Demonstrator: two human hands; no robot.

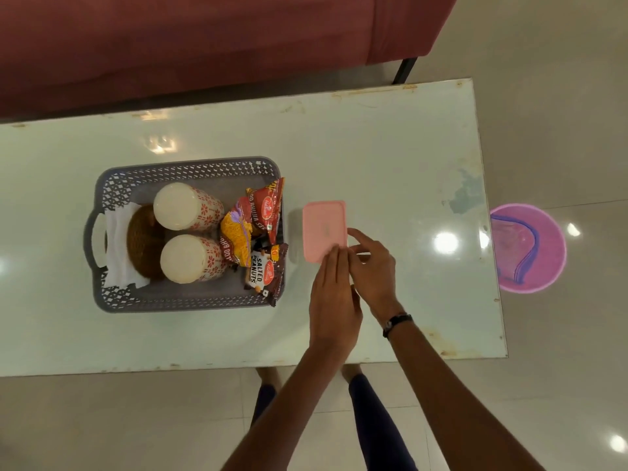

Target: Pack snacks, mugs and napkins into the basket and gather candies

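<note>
Two mugs [188,232] sit in the basket [185,300] already, mouths down, with white napkins [117,229] and a brown woven piece [144,241] on their left and three snack packets [260,236] standing along the right wall. So the packing looks done, as far as I can see from here.

What is left seems to be the candies. No loose candy shows anywhere on the table [390,147]. A pink box [324,229], lid on, lies just right of the basket, and I take it as the place for them, though I cannot see inside it.

Both hands are at its near right corner. The left hand [334,304] lies with fingers straight and together, tips resting on the lid. The right hand [372,263] has thumb and fingers pinched at the lid's edge, pressing or lifting, I cannot tell which.

Beyond the table's right end, a pink tub [528,248] stands on the floor.
</note>
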